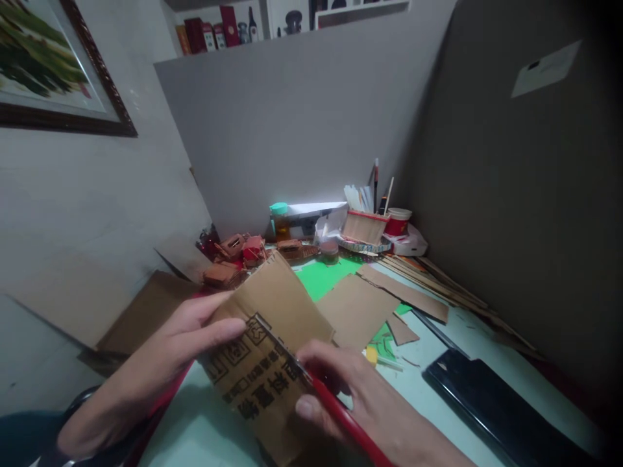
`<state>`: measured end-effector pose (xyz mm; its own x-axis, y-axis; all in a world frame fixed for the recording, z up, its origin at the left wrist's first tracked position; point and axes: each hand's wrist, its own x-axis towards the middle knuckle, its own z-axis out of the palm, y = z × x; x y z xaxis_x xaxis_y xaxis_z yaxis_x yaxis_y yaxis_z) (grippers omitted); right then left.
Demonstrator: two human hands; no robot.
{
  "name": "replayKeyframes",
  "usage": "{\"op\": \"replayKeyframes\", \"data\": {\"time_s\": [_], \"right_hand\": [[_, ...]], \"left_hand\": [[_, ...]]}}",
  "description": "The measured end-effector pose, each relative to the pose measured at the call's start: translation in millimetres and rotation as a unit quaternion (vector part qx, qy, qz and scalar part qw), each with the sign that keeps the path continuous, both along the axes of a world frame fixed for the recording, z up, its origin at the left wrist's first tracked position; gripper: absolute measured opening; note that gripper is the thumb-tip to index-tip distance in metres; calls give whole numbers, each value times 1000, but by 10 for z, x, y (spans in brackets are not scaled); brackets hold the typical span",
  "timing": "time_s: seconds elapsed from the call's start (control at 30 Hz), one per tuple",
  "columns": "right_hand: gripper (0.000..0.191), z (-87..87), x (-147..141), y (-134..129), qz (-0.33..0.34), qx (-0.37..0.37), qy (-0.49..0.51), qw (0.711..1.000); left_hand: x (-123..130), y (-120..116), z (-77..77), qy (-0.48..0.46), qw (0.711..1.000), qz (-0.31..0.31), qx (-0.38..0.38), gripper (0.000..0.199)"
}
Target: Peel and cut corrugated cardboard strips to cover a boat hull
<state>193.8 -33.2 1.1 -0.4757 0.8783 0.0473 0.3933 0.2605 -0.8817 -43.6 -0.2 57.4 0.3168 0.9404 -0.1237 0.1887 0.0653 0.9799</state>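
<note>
My left hand [197,334] grips the left edge of a brown cardboard piece [287,295], its thumb lying on the printed face. Black symbols and characters run down that face. The piece is held tilted over the table. In my right hand [357,389] is a pair of scissors [335,407] with red handles. Their slim metal blade lies along the cardboard, pointing up and left past the printed boxes. Whether the blades are apart cannot be made out. Beyond the scissors, a flat cardboard sheet [357,308] rests on the table.
A dark, glossy flat object [487,395] lies at right on the pale table [195,421]. Cardboard strips [438,279] are stacked along the right edge. Brown models [226,272], a teal-lidded jar [280,224] and a wooden holder [365,227] stand before the grey panel [302,130].
</note>
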Motion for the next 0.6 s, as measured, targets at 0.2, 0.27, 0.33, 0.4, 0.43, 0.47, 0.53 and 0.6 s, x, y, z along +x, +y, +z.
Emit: {"op": "replayKeyframes", "data": {"time_s": [0.2, 0.27, 0.33, 0.4, 0.43, 0.47, 0.53, 0.6], "right_hand": [[16, 36, -23, -19, 19, -14, 52, 998], [14, 28, -31, -7, 40, -44, 56, 997], [15, 4, -31, 10, 54, -50, 54, 996], [18, -27, -24, 26, 59, -28, 46, 997], [19, -41, -20, 32, 60, -16, 42, 997], [19, -53, -16, 38, 62, -10, 36, 997], [21, -70, -12, 47, 64, -4, 24, 998], [23, -75, -13, 54, 65, -1, 15, 998]], "left_hand": [[-17, -77, 53, 5, 999, -13, 33, 30], [-13, -94, 90, 24, 998, -17, 48, 29], [-11, -102, 124, 34, 997, -30, 60, 27], [-10, -104, 147, 23, 996, -41, 70, 24], [-9, -103, 152, 13, 996, -46, 71, 22], [-8, -101, 152, 4, 996, -51, 71, 21], [-10, -93, 141, -4, 996, -56, 71, 22], [-19, -82, 118, 8, 996, -55, 65, 24]]}}
